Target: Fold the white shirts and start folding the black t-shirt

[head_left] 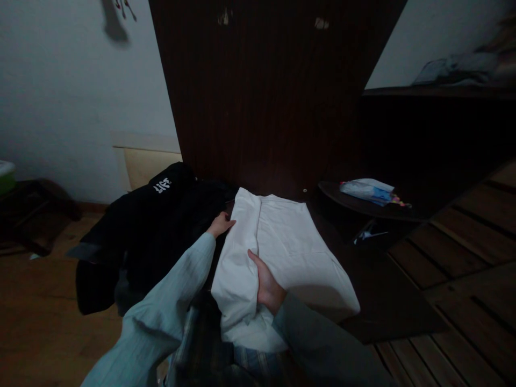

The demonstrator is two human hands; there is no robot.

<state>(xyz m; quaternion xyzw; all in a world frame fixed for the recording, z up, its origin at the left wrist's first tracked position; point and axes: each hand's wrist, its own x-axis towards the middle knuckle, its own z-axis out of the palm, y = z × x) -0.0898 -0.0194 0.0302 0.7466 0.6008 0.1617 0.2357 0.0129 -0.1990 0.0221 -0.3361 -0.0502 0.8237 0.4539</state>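
A white garment [290,252] lies partly folded on a dark low table [387,301] in front of me. My left hand [220,223] rests on the garment's upper left edge, fingers closed on the folded strip. My right hand [266,285] grips the same folded strip lower down, thumb on top and fingers tucked under the cloth. Both arms wear pale long sleeves.
A heap of dark clothes [149,236] with white lettering lies to the left of the white garment. A dark wooden wardrobe [266,91] stands behind. A small round shelf [363,204] holds a blue and white packet [368,191]. Wooden slats [467,242] run on the right.
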